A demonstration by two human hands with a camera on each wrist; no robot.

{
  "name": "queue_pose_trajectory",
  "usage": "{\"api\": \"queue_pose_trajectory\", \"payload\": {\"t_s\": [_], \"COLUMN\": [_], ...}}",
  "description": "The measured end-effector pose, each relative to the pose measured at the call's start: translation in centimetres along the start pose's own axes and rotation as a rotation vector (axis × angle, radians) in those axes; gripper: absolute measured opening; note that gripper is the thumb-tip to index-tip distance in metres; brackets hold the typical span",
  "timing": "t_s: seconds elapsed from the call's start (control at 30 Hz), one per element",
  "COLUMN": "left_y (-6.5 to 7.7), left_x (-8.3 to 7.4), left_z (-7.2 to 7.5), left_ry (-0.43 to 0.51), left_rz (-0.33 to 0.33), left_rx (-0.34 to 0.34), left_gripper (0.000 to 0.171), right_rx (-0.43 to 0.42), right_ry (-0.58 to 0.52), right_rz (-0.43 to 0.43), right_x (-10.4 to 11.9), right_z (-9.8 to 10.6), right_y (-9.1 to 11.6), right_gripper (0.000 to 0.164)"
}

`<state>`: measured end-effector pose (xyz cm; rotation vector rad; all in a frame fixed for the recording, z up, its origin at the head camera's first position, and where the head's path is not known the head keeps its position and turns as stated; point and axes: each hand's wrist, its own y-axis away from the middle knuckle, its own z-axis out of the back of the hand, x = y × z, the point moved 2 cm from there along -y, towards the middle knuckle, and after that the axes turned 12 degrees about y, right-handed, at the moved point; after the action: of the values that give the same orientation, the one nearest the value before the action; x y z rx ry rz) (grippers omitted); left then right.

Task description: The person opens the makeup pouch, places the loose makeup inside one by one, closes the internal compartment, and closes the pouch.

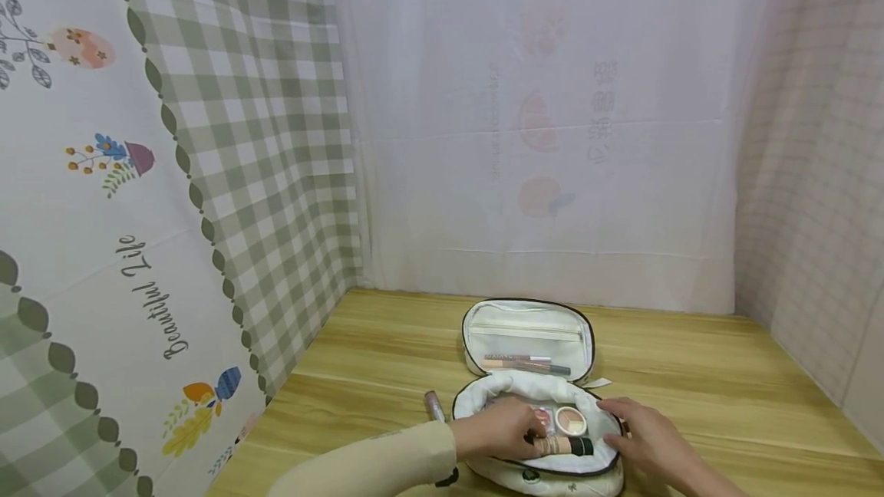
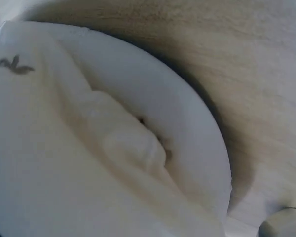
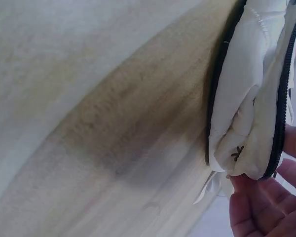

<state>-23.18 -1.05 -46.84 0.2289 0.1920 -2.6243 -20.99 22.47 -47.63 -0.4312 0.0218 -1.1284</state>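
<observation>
A cream makeup bag (image 1: pixel 580 479) with black zip edging stands unzipped, its lid (image 1: pixel 528 313) folded back. My left hand (image 1: pixel 500 429) reaches into it, thumb and finger pinching the near end of a peach tube with a black cap (image 1: pixel 561 445). Beside the tube lie a round three-colour palette (image 1: pixel 571 421) and a pink round compact (image 1: pixel 543 418). My right hand (image 1: pixel 645 436) grips the bag's right rim, thumb inside; its fingers (image 3: pixel 246 207) curl under the zip edge in the right wrist view. Only the bag's outer wall (image 2: pixel 54 163) fills the left wrist view, without the left hand.
Several slim makeup pencils or tubes (image 1: pixel 525 363) lie in the lid. A mauve lip gloss tube (image 1: pixel 434 406) lies on the wooden table (image 1: pixel 387 359) left of the bag. A checked cloth (image 1: pixel 255 98) hangs at the left, a white curtain (image 1: pixel 442 175) behind.
</observation>
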Motion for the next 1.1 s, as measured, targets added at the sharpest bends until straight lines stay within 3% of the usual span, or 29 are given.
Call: {"api": "queue_pose_trajectory", "payload": {"t_s": [0.13,0.23,0.33,0.47,0.6,0.77,0.97,1.1], "left_y": [0.3,0.5,0.6,0.6,0.8,1.3,2.4,3.6], "left_x": [0.3,0.5,0.6,0.5,0.3,0.3,1.6,3.0], "left_z": [0.3,0.5,0.6,0.6,0.5,0.8,1.9,3.2], "left_ry": [0.107,0.180,0.146,0.025,-0.035,-0.031,0.016,0.073], "left_rz": [0.010,0.017,-0.010,-0.010,0.026,0.032,0.105,0.172], "left_rx": [0.041,0.083,0.108,0.108,0.105,0.108,0.050,-0.035], "left_gripper": [0.004,0.022,0.029,0.028,0.028,0.026,0.026,0.025], "right_rx": [0.026,0.005,-0.012,-0.005,0.068,0.112,0.122,0.163], "right_ry": [-0.026,-0.040,-0.048,-0.042,0.080,0.195,0.145,0.128], "right_rz": [0.015,0.058,0.070,0.047,0.034,0.128,0.248,0.222], "right_x": [0.0,0.0,0.1,0.3,0.3,0.1,-0.2,-0.5], "right_z": [0.1,0.3,0.4,0.6,0.6,0.2,0.1,-0.1], "right_y": [-0.3,-0.5,-0.6,-0.7,-0.5,0.2,0.6,0.7], "right_gripper": [0.041,0.041,0.040,0.040,0.041,0.043,0.048,0.054]}}
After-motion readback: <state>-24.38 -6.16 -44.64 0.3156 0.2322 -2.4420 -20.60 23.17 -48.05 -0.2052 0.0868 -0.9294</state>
